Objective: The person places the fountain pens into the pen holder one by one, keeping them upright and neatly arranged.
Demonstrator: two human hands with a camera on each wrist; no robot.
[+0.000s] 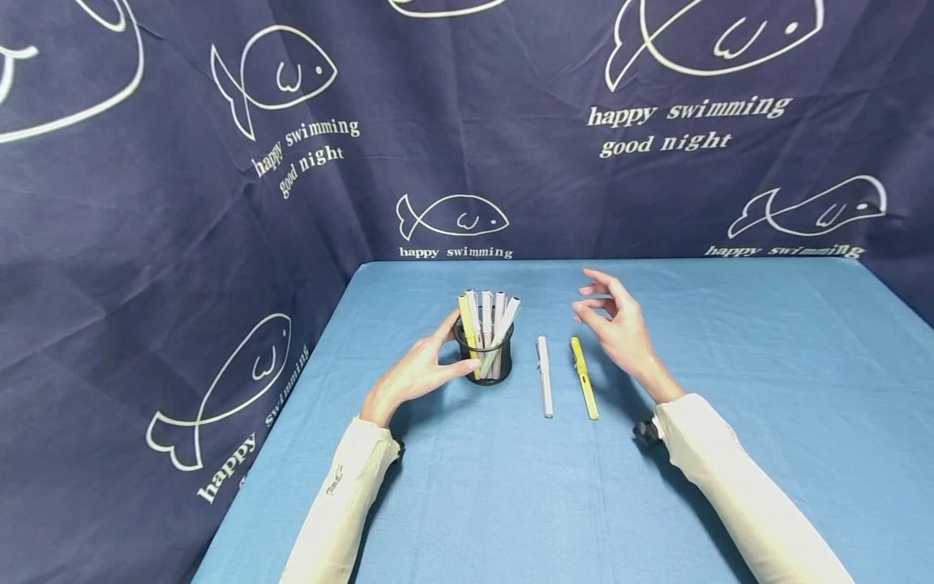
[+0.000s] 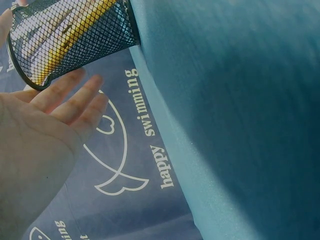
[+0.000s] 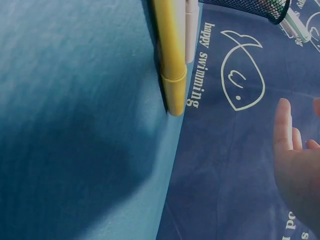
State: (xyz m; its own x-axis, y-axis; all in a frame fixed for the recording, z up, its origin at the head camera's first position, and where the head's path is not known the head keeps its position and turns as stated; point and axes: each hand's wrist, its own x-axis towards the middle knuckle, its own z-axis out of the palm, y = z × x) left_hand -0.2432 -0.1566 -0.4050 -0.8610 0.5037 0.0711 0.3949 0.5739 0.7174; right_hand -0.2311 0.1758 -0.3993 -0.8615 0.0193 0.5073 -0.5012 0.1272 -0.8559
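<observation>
A black mesh pen holder [image 1: 498,363] stands upright on the table, with several white pens and a yellow one inside. My left hand [image 1: 417,369] holds it from the left, thumb at the front and index finger behind the rim. In the left wrist view, the other fingers of that hand [image 2: 42,135] stretch out beside the mesh. To the right of the holder lie a pale pinkish-white pen [image 1: 545,377] and a yellow pen [image 1: 584,378], roughly parallel. My right hand [image 1: 622,328] hovers right of the yellow pen's far end, fingers loosely bent, holding nothing.
Blue cloth [image 1: 481,495] covers the table. A dark blue curtain [image 1: 540,195] with white fish drawings hangs along the back and left side. Dark bands sit at both wrists, below the white sleeves [image 1: 737,478].
</observation>
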